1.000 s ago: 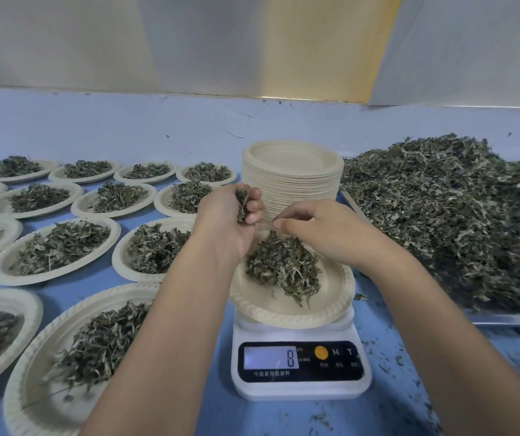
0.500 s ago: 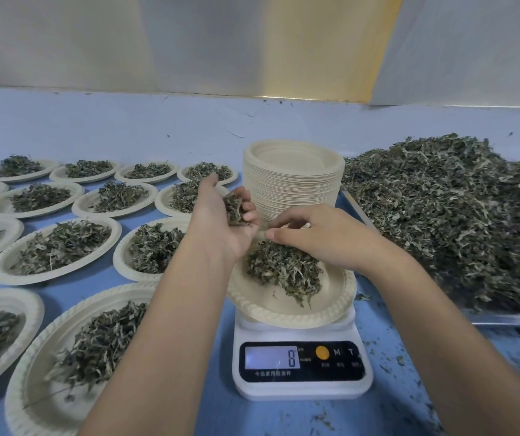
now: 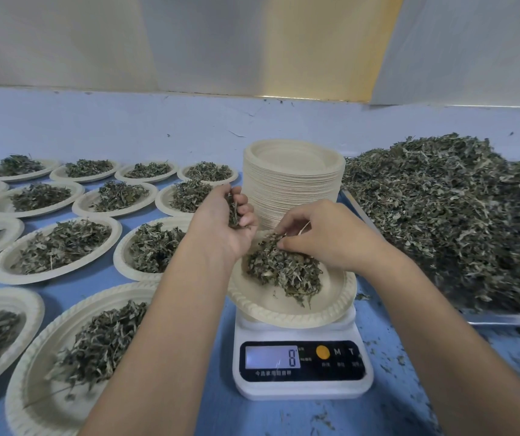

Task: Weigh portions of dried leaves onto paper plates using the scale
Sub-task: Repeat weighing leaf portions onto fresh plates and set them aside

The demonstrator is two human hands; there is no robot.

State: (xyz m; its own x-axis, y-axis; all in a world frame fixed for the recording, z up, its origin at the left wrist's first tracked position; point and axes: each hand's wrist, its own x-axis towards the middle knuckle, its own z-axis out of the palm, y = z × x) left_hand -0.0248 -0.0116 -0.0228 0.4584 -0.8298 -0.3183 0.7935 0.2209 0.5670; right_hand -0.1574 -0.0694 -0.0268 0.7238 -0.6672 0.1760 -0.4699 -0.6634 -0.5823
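Paper plate (image 3: 287, 313): set on the white digital scale (image 3: 302, 382) at the centre of the blue worktop (image 3: 208, 398). A portion of dried leaves (image 3: 287, 273) is heaped on its far half.
Scale display: "8" is shown; the small print beneath it is not legible.
Left hand (image 3: 224, 229): held above the plate's far-left rim, fingers curled round a clump of leaves (image 3: 233, 212) that is mostly hidden in the fist.
Right hand (image 3: 324, 237): lowered onto the top of the portion, fingers pinched on a few of its leaves. The plate's far rim is covered by both hands.
Stack of empty paper plates (image 3: 293, 180): placed just behind the hands, its lower front masked by them.
Loose leaf heap (image 3: 456, 221): piled to the right on a metal tray (image 3: 510, 319) and cut off by the frame edge.
Filled plates (image 3: 57, 247): laid in rows to the left, the outermost cropped, two partly hidden by the left forearm.
Leaf crumbs (image 3: 387, 366): scattered on the worktop beside the scale.
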